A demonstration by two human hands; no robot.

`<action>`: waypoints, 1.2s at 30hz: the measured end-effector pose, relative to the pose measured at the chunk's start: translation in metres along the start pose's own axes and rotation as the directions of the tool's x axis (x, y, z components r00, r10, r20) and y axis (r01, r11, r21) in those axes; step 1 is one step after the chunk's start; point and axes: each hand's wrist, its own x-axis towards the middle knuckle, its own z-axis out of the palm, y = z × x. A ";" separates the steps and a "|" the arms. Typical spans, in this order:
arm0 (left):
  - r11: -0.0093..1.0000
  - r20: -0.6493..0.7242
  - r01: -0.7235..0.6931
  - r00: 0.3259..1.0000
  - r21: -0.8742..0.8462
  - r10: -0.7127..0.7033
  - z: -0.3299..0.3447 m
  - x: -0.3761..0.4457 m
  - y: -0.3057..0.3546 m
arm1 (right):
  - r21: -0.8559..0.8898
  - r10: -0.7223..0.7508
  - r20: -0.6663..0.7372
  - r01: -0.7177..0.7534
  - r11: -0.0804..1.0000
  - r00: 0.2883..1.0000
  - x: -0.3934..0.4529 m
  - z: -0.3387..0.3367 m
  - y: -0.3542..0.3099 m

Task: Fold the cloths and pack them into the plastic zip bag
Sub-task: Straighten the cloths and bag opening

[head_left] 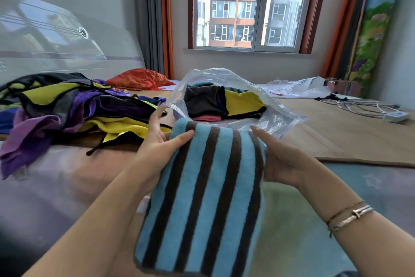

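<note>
Bed (336,133) with loose cloth pile (67,106) at left, zip bag (235,97) part-filled ahead, striped towel (206,198) held before it, left hand (157,142) and right hand (278,155) gripping its side edges; likely soft, light, floppy, best held there.

Striped cloth (202,198): blue with dark brown lengthwise stripes, folded into a long rectangle, held above the bed with its far end at the bag's mouth.

Plastic zip bag (269,117): clear, crinkled, lying on the bed, mouth open toward the viewer; holds folded cloths (215,103) in grey, yellow, black and red, stacked together.

Unfolded cloths (74,106): loose heap on the bed left of the bag; purple, yellow, black and grey pieces, overlapping and rumpled.
</note>
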 end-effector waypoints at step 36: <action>0.812 0.136 -0.138 0.988 0.567 0.073 -0.029 -0.012 0.050 | -0.430 -0.556 0.036 0.515 0.741 0.830 -0.018 0.022 -0.016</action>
